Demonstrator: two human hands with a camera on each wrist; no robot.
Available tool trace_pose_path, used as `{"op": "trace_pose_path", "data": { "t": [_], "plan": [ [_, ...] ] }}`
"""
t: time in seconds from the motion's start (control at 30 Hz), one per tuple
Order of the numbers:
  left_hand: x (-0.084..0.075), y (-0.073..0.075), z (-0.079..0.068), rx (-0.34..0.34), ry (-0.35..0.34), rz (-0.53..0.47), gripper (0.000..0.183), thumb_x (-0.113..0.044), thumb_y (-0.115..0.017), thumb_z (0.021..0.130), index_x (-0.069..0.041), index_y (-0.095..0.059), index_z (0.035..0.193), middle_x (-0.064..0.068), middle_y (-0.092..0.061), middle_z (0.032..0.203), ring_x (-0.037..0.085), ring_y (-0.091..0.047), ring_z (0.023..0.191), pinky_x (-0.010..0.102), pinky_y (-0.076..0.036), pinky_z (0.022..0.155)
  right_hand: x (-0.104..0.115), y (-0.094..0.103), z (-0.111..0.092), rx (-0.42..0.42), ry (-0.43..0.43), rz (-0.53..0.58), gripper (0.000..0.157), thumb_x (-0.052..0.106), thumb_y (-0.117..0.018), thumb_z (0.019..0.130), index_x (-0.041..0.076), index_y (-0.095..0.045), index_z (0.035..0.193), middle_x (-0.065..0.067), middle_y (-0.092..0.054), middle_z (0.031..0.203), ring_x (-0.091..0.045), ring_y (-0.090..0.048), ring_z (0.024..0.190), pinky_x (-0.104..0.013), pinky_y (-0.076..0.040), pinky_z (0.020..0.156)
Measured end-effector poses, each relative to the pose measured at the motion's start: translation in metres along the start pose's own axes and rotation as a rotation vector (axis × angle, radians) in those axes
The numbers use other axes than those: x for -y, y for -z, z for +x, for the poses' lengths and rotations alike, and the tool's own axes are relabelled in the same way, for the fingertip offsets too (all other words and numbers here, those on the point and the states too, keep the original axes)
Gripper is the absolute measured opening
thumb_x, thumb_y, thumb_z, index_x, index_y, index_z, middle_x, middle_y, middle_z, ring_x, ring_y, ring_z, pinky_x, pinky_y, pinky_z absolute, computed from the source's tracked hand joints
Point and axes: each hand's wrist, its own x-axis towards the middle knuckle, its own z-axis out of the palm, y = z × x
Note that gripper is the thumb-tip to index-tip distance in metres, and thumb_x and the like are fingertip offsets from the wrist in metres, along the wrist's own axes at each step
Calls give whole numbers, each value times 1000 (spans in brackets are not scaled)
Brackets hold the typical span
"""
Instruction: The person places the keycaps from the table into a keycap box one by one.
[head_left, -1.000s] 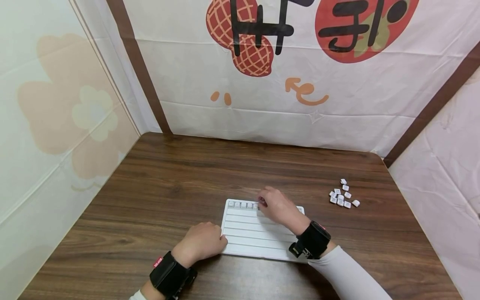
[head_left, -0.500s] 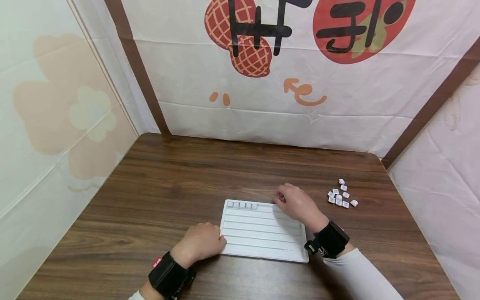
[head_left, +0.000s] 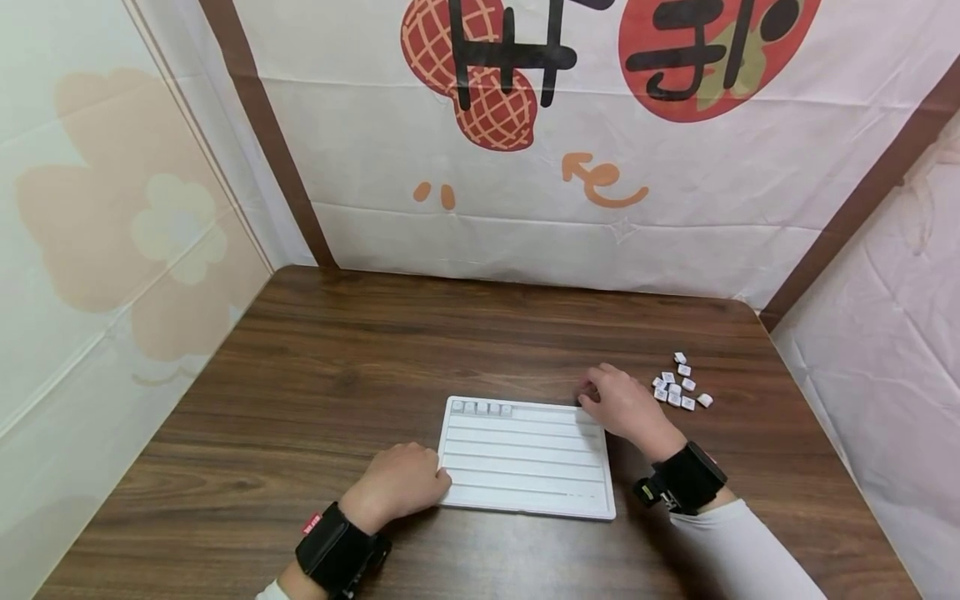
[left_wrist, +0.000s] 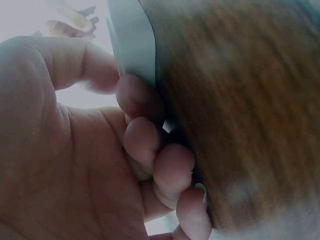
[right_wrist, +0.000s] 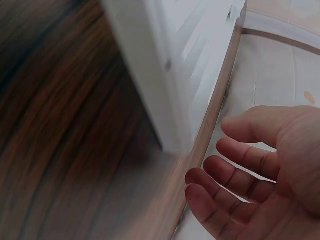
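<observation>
A white ridged board (head_left: 525,460) lies flat on the table, with several small white keycap-like tiles (head_left: 482,407) at the left of its top row. My left hand (head_left: 397,485) holds the board's lower left edge. In the left wrist view, thumb and forefinger pinch the white edge (left_wrist: 134,40), and the other fingers are curled beside it. Over the board's upper right corner is my right hand (head_left: 630,410). Its fingers are loosely bent, with nothing between them in the right wrist view, where the board's side (right_wrist: 150,85) shows close by.
A loose cluster of similar white tiles (head_left: 675,390) lies right of the board, just beyond my right hand. The brown wooden table (head_left: 360,350) ends at the back against a printed cloth wall (head_left: 465,242). More cloth hangs on both sides.
My right hand has moved right along the board's top edge, from the row of tiles to the upper right corner. The left hand stays on the board's edge.
</observation>
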Motion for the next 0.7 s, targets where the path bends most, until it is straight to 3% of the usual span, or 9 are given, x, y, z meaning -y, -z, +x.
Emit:
{"op": "trace_pose_path", "data": {
  "t": [0.37,0.7],
  "plan": [
    [0,2,-1,-10,-10,-4,26,-21,-55,89,-10,-58,67,3,-52,67,21,-48,62,42,-42,56,-33,11,-13,-32,-65,-81,19,17,-69,92,6,-68,107,-10,-63,102,-26,-64,89,-44,-52,73],
    [1,2,-2,4,-1,-12,27,-21,-54,90,-10,-56,66,3,-51,67,21,-46,63,40,-40,58,-56,20,-25,-76,-109,-128,17,13,-72,89,3,-67,103,-11,-62,96,-25,-60,81,-45,-51,68]
  ]
}}
